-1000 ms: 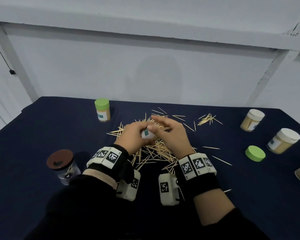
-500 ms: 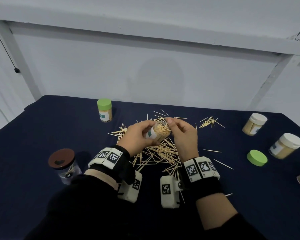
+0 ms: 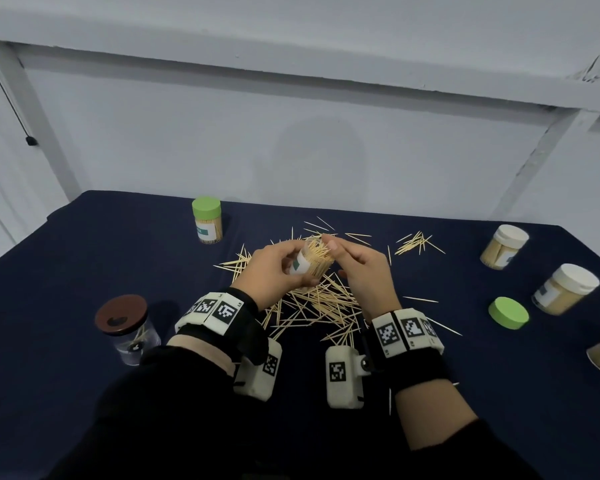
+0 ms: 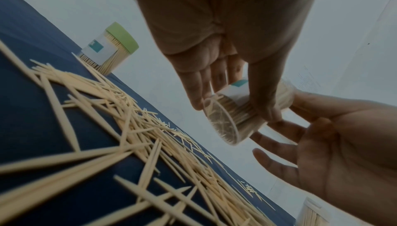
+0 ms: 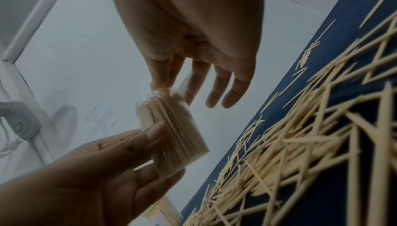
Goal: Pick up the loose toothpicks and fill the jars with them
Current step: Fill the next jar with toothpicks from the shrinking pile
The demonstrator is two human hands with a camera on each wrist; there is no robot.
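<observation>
overall light: dim, cool and even in all three views, no hard highlights or glare.
wall (image 3: 291, 140): flat grey-blue, with a faint soft round shadow above the table.
cloth (image 3: 66, 271): dark navy, nearly swallowing shadows; a soft dark patch lies right of the brown-lidded jar (image 3: 125, 327).
sleeves (image 3: 174, 420): black, almost no detail.
head view: sharp in the middle, straight lines of the wall bow toward the edges.
left wrist view: murky; nearest toothpicks (image 4: 64, 170) large and blurred, the held jar (image 4: 227, 117) slightly smeared.
right wrist view: grainy, dim; the jar and the near toothpicks (image 5: 322, 144) soft, strong wide-angle stretch at the borders.
</observation>
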